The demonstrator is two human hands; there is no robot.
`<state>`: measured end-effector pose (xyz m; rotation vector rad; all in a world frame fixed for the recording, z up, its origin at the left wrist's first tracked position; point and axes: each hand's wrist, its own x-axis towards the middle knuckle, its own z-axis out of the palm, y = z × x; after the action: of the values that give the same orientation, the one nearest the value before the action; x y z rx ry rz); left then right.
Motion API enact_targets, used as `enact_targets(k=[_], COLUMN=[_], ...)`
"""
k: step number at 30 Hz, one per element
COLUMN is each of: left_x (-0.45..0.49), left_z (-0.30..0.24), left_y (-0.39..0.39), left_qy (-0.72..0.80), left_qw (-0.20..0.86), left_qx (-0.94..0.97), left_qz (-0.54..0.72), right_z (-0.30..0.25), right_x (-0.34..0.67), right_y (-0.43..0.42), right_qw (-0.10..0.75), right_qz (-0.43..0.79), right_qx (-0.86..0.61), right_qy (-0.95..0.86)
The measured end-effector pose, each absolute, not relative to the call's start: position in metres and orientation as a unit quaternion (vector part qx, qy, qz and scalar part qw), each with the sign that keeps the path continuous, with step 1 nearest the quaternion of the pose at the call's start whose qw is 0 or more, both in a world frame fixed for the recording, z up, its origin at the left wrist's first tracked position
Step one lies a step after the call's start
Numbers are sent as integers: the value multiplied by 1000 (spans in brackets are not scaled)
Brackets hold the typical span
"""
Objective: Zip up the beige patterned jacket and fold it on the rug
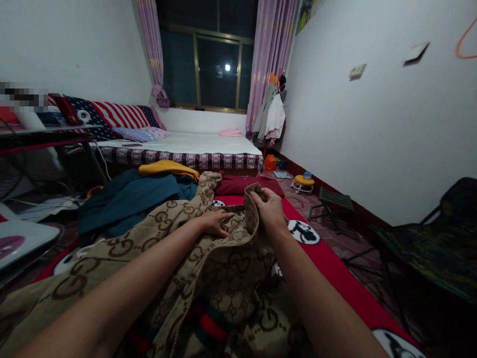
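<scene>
The left hand (215,222) lies flat, fingers spread, pressing on a beige monogram garment (156,243) spread over the red blanket (335,268) — the right hand (269,208) pinches the garment's raised edge closed between fingers and thumb. Further right stands a small folding stool (331,201).

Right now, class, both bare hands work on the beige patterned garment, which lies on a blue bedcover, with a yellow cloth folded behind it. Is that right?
Not quite. The head view shows the left hand and right hand on the beige patterned garment, yellow cloth behind, but the bedcover is red, not blue.
</scene>
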<state>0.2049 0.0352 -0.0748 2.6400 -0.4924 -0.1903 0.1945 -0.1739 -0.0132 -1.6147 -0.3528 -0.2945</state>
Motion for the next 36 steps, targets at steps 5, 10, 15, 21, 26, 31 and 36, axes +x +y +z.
enact_targets(k=[5,10,15,21,26,31,36], left_x=[191,164,133,126,127,135,139], left_z=[-88,-85,-76,-67,-67,-74,-75], left_y=[44,58,56,55,54,47,40], left_qy=[-136,-85,-137,-164,-214,-177,-151], left_qw=[367,502,684,740,776,813,720], left_qx=[920,858,716,651,590,552,624], left_qz=[-4,68,39,-48,-64,65,263], right_z=[-53,-94,-89,-69,-58,-60,-62], right_x=[191,186,175,158,152,144,134], right_y=[-158,-159,-155,-157,-157,-146,-138], right_qw=[743,738,690,639,602,503,355], right_qz=[-78,-14,-1,-15,34,42,15], right_qx=[-652,-653,-683,-708,-720,-791,-856], right_qy=[-131,-166,-237,-300,-342,-345,-377])
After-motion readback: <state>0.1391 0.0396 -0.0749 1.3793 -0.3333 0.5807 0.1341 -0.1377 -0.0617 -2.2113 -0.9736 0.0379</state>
